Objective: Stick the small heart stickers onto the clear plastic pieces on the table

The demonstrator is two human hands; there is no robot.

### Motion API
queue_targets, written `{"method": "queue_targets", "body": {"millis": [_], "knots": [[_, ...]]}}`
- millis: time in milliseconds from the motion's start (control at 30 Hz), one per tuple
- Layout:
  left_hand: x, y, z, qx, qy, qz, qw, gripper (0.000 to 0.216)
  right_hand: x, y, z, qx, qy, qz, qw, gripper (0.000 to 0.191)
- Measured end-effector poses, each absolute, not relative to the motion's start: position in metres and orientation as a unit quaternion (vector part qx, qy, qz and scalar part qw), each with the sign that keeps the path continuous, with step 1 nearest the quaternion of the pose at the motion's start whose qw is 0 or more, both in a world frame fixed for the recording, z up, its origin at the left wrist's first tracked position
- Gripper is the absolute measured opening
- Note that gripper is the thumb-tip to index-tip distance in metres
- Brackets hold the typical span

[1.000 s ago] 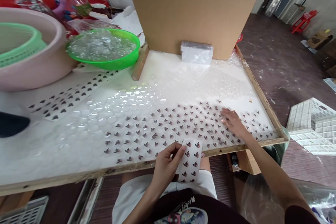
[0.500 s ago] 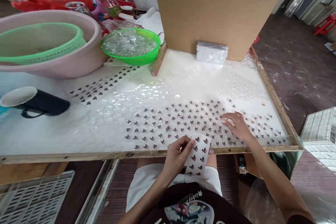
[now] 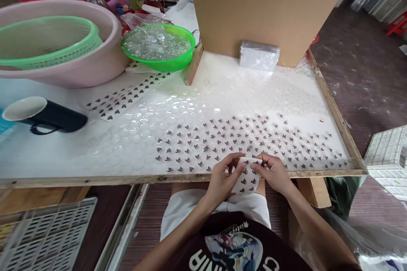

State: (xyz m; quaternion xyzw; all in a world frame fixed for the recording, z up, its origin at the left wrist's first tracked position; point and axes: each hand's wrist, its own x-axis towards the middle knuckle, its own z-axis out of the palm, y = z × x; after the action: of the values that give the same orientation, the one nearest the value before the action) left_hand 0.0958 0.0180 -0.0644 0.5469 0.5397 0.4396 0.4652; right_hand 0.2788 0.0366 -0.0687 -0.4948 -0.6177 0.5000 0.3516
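My left hand (image 3: pixel 225 175) pinches the upper left edge of a white sticker sheet (image 3: pixel 246 185) printed with small dark-and-pink figures. At its upper right corner, the thumb and fingers of my right hand (image 3: pixel 273 171) close on the same sheet. Whether a single sticker is between those fingertips, I cannot tell. The sheet hangs over the table's front edge, above my lap. Just beyond both hands lie many clear round discs (image 3: pixel 197 146) in rows, with the same small figures on them. Plain clear discs (image 3: pixel 133 131) spread to the left.
A wooden rim (image 3: pixel 104 179) borders the white table. On the left are a dark mug (image 3: pixel 63 116) lying on its side, more sticker sheets (image 3: pixel 122 100), a pink basin (image 3: pixel 108 65) and a green bowl (image 3: pixel 178 62) of clear pieces. Behind stand a cardboard box (image 3: pixel 270 4) and a wrapped stack (image 3: pixel 259 56).
My right hand has come back from the discs, toward me and left, to the sticker sheet. The left hand still holds the sheet. The view has shifted slightly.
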Motion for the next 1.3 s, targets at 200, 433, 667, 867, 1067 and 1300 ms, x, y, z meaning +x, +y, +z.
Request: {"method": "queue_targets", "body": {"millis": [200,433,667,867,1067,1300], "knots": [[0.092,0.019,-0.069,0.537,0.557,0.436,0.46,0.033,0.278,0.037,-0.062,-0.509,-0.65,0.426,0.369,0.015],[0.088,0.018,-0.072,0.561,0.559,0.433,0.43,0.032,0.275,0.04,-0.052,-0.496,-0.665,0.342,0.443,0.007],[0.084,0.017,-0.076,0.584,0.546,0.427,0.423,0.034,0.251,0.044,-0.053,-0.472,-0.636,0.459,0.403,0.038],[0.066,0.017,-0.074,0.569,0.55,0.434,0.431,0.032,0.237,0.065,-0.043,-0.465,-0.605,0.45,0.464,0.039],[0.04,0.016,-0.079,0.527,0.588,0.462,0.404,0.034,0.214,0.144,-0.053,-0.466,-0.607,0.433,0.476,0.046],[0.013,0.015,-0.097,0.495,0.611,0.492,0.374,0.032,0.165,0.226,-0.095,-0.462,-0.681,0.383,0.42,0.045]]}}
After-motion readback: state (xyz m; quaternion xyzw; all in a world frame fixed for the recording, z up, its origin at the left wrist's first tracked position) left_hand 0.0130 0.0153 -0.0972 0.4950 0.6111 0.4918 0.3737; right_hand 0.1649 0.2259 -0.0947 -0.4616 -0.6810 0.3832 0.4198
